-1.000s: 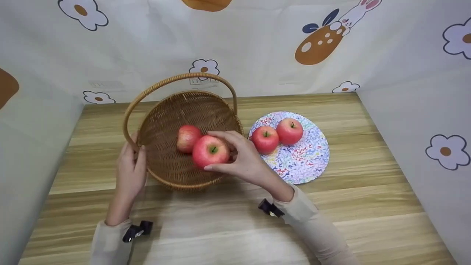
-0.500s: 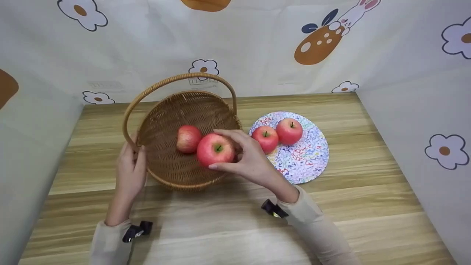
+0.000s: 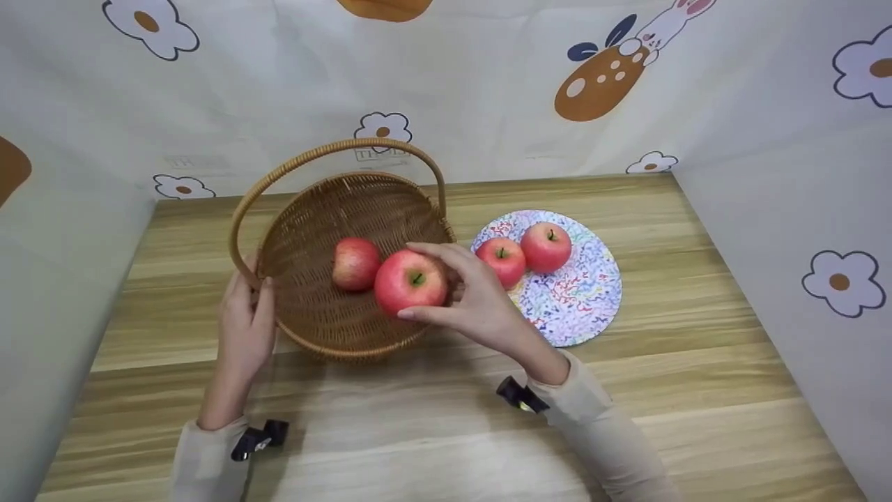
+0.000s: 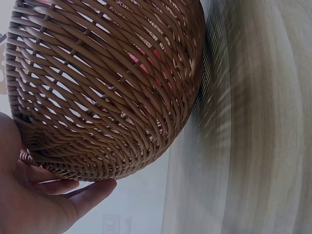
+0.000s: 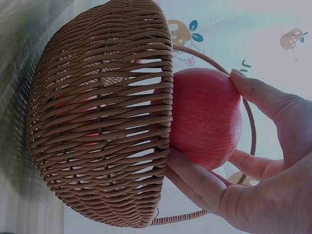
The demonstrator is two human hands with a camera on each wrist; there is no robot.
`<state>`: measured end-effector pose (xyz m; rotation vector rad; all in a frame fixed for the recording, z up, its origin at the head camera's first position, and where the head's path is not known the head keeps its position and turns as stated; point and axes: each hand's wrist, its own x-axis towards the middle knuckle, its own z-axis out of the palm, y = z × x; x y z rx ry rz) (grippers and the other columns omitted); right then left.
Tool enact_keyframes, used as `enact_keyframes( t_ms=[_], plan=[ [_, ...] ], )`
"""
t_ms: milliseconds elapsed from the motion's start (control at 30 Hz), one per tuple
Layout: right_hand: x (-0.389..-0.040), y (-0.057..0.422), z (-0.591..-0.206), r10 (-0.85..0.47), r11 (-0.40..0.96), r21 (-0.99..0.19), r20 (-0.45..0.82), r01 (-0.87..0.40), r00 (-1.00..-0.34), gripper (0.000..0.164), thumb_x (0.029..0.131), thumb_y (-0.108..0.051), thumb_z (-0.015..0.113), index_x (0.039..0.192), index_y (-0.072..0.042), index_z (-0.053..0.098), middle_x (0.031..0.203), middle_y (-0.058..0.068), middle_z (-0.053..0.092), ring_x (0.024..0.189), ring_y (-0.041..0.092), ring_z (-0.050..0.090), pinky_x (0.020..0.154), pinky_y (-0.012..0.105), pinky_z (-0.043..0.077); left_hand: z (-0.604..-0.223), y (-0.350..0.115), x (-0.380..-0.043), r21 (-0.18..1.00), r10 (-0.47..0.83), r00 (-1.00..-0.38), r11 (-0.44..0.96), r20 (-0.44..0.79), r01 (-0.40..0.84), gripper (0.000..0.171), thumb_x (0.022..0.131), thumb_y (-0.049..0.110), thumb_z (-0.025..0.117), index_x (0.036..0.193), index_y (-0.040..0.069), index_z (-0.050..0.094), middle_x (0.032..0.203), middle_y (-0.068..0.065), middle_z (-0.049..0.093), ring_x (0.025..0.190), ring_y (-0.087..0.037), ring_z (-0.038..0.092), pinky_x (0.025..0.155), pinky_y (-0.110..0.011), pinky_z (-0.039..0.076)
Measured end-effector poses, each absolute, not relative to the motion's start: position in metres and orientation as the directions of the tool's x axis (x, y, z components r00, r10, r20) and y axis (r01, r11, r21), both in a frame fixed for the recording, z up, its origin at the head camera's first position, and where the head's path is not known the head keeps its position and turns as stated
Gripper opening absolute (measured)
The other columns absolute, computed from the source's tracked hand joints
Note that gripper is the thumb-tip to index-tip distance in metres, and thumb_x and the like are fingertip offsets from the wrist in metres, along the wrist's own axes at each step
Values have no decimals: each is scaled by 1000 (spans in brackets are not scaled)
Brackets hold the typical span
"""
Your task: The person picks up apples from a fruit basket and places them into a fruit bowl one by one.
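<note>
A brown wicker basket (image 3: 310,307) with a tall arched handle stands at the left of the table. My left hand (image 3: 244,324) holds its left side by the foot of the handle; in the left wrist view, the thumb (image 4: 95,195) lies against the weave. My right hand (image 3: 481,303) grips a red apple (image 3: 410,283) between thumb and fingers, over the basket's right part. From the right wrist view, this apple (image 5: 204,117) is at rim level, partly behind the rim. Another apple (image 3: 355,264) lies inside the basket on its side.
Right of the basket is a round, multicoloured speckled mat or plate (image 3: 585,307). Two red apples, a nearer one (image 3: 502,261) and a farther one (image 3: 546,247), sit side by side on it. A patterned white sheet (image 3: 488,90) encloses the wooden table's back and sides.
My right hand has shifted slightly right and back with the apple, away from the apple lying in the basket. The left hand and the basket have stayed in place.
</note>
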<state>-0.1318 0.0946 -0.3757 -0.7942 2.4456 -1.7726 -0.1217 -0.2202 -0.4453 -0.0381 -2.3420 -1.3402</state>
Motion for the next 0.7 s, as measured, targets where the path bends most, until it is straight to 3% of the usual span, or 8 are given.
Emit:
enact_keyframes(
  t_ms=[400,567,633,700],
  plan=[
    [-134,99,-373,-398,184,-934,215,-307,-892,74,82,-12,92,148,-8,60,137,11,60,107,16,63,85,25,58,-445,-218,-120,816,-214,-898,534,385,222,47,107,4,48,151,-12,48,149,-33,53,128,-41,56,92,-10,41],
    [-136,102,-370,-384,181,-944,191,-276,-904,75,82,-11,92,149,-8,59,138,12,58,106,17,66,86,31,61,-444,-217,-119,820,-205,-906,531,371,216,47,107,4,47,152,-13,46,151,-33,50,137,-44,51,107,-40,49],
    [-137,104,-370,-379,177,-945,192,-275,-905,75,82,-10,92,149,-8,58,140,12,57,110,17,66,87,32,61,-444,-218,-119,821,-198,-910,529,365,214,48,108,4,46,153,-13,45,153,-33,49,139,-44,49,108,-40,48],
    [-138,105,-370,-372,183,-941,204,-286,-906,75,82,-10,92,149,-9,59,141,11,58,108,16,65,85,29,61,-444,-218,-119,822,-195,-914,529,357,209,49,108,5,45,153,-13,43,154,-32,48,140,-42,49,104,-26,47]
  ],
)
